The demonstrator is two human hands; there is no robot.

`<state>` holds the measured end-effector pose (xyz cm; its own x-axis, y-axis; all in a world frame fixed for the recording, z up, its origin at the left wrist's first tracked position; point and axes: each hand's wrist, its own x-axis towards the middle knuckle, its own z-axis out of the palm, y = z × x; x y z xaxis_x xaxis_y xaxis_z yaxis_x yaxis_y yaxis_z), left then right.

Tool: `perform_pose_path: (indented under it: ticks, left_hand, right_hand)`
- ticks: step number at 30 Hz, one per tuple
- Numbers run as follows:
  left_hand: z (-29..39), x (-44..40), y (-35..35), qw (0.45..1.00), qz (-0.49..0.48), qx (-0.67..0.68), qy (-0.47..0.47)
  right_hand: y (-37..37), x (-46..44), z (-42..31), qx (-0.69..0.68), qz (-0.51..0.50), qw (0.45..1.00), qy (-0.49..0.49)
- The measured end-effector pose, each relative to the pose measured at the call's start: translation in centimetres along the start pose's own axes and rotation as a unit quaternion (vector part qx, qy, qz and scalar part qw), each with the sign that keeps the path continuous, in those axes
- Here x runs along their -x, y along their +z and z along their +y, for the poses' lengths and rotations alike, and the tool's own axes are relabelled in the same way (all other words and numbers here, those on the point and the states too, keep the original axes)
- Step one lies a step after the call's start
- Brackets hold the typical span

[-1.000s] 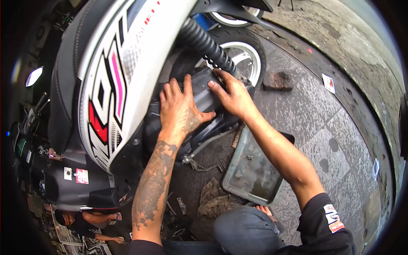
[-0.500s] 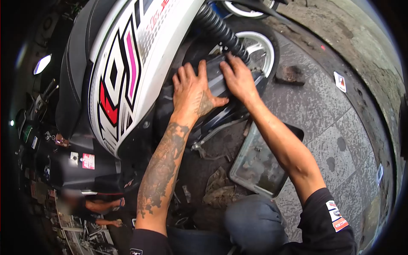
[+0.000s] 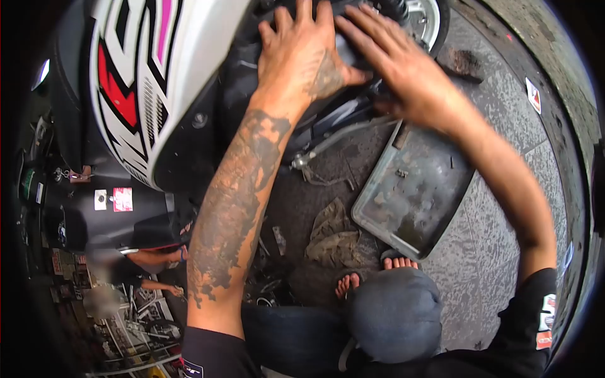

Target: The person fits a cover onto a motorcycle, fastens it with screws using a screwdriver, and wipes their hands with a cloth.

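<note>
My left hand (image 3: 299, 60) lies on a black plastic cover (image 3: 346, 49) low on the side of a scooter, its fingers spread and its thumb stretched right. Beside it, my right hand (image 3: 409, 79) is over the cover's right part, fingers stretched out and somewhat blurred. Whether the right fingertips touch the cover, I cannot tell. Above and left of my hands is the scooter's white side panel (image 3: 195, 57) with red, black and pink graphics. A metal lever (image 3: 340, 133) runs beneath the cover.
A shallow grey tray (image 3: 409, 189) with small parts rests on the tiled floor. Near it lie a crumpled cloth (image 3: 334, 233) and a dark block (image 3: 463, 65). The white-rimmed wheel (image 3: 428, 22) is at the top. Another person's hand (image 3: 171, 289) shows at lower left.
The view has shifted, so the scooter and my hands sit higher in the picture. My right hand has moved back and down along the cover. The left stays spread on it.
</note>
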<state>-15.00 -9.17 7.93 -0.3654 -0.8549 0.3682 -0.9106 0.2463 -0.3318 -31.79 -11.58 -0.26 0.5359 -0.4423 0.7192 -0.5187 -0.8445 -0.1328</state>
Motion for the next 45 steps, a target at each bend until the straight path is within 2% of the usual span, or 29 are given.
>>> perform_pose_path:
  ticks: [1, 2, 3, 5, 7, 9, 11, 12, 14, 17, 18, 19, 21, 22, 23, 24, 26, 28, 29, 31, 33, 35, 37, 39, 41, 43, 45]
  left_hand:
    - [0.4, 0.0, -0.3, 1.0, 0.006, 0.01, 0.013]
    - [0.3, -1.0, -0.5, 0.998, -0.049, -0.014, -0.022]
    - [0.3, -1.1, -0.4, 0.998, -0.049, -0.013, -0.025]
    - [0.3, -1.0, -0.3, 0.999, -0.027, -0.024, -0.012]
    - [0.9, -0.6, -2.2, 0.998, -0.051, 0.024, -0.022]
    - [0.9, -0.5, -2.4, 0.998, -0.055, 0.025, -0.016]
    - [0.7, -0.4, -1.8, 0.998, -0.049, 0.045, -0.017]
    - [0.9, -0.7, -2.3, 0.999, -0.024, 0.022, -0.012]
    - [0.8, -0.7, -3.3, 0.996, -0.074, 0.055, -0.02]
    - [0.8, -0.6, -2.9, 0.996, -0.058, 0.057, -0.024]
    - [0.8, -0.5, -2.8, 0.997, -0.055, 0.048, -0.024]
    - [0.9, -0.3, -2.6, 0.998, -0.035, 0.044, -0.025]
    - [1.1, -0.4, -2.6, 0.997, -0.066, 0.026, -0.045]
    - [1.3, 0.1, -2.0, 0.997, -0.05, 0.03, -0.042]
    - [1.5, 0.7, -1.4, 0.998, -0.034, 0.034, -0.038]
    - [1.6, 0.7, 0.7, 0.995, 0.1, -0.012, -0.022]
    - [3.7, 2.5, 1.5, 0.975, 0.217, -0.022, -0.042]
    - [5.8, 6.1, 1.7, 0.957, 0.27, 0.073, -0.08]
    - [6.1, 8.3, 3.6, 0.933, 0.326, 0.131, -0.077]
    - [6.4, 13.1, 4.5, 0.893, 0.35, 0.203, -0.198]
    - [5.4, 16.1, 5.1, 0.868, 0.314, 0.23, -0.31]
    - [2.8, 16.0, 5.2, 0.835, 0.313, 0.259, -0.372]
    - [-0.9, 15.3, 4.7, 0.849, 0.282, 0.272, -0.354]
    - [-3.6, 13.9, 3.8, 0.878, 0.282, 0.274, -0.273]
    - [-4.8, 12.4, 2.5, 0.853, 0.24, 0.323, -0.332]
    - [-4.0, 11.0, 1.5, 0.865, 0.223, 0.287, -0.346]
    - [-3.8, 10.8, 1.6, 0.853, 0.223, 0.288, -0.374]
  right_hand:
    - [0.7, -0.8, 1.2, -0.048, 0.05, 0.997, -0.034]
    - [0.2, -2.1, 2.3, 0.015, -0.018, 0.999, -0.045]
    - [-0.3, -3.3, 3.0, 0.079, -0.084, 0.992, -0.06]
    - [-1.0, -3.9, 3.5, 0.065, -0.103, 0.989, -0.085]
    - [-3.9, -5.0, 3.7, 0.059, -0.193, 0.976, -0.087]
    - [-0.7, -5.3, 5.3, 0.108, -0.155, 0.975, -0.121]
    - [0.0, -5.4, 4.7, 0.166, -0.161, 0.971, -0.067]
    - [-0.3, -5.2, 4.4, 0.164, -0.148, 0.973, -0.063]
    - [-0.7, -5.2, 4.1, 0.16, -0.121, 0.977, -0.068]
    - [-1.1, -5.8, 4.1, 0.142, -0.133, 0.977, -0.086]
    - [-1.1, -5.6, 4.6, 0.136, -0.101, 0.979, -0.115]
    - [-1.8, -5.9, 3.9, 0.103, -0.143, 0.981, -0.081]
    - [-2.1, -6.1, 4.0, 0.115, -0.146, 0.978, -0.097]
    - [-1.9, -6.0, 3.9, 0.115, -0.117, 0.979, -0.122]
    - [-2.2, -6.0, 3.9, 0.084, -0.145, 0.982, -0.088]
    - [-2.1, -5.9, 4.4, 0.097, -0.129, 0.98, -0.113]
    - [-2.2, -6.3, 3.9, 0.095, -0.146, 0.978, -0.111]
    - [-2.9, -6.0, 2.3, 0.137, -0.154, 0.974, -0.092]
    - [-2.9, -5.8, 2.3, 0.169, -0.167, 0.968, -0.08]
    - [-3.1, -5.6, 1.6, 0.17, -0.172, 0.969, -0.051]
    - [-2.9, -5.4, 1.5, 0.165, -0.182, 0.969, -0.038]
    - [-2.5, -5.1, 1.6, 0.181, -0.175, 0.967, -0.043]
    - [-3.0, -5.1, 1.2, 0.18, -0.185, 0.966, -0.034]
    - [-3.7, -5.2, 1.1, 0.162, -0.198, 0.966, -0.031]
    - [-4.0, -5.2, 1.3, 0.135, -0.204, 0.969, -0.029]
    - [-3.8, -5.2, 0.9, 0.112, -0.212, 0.97, -0.029]
    - [-3.9, -5.4, 1.9, 0.113, -0.206, 0.971, -0.028]
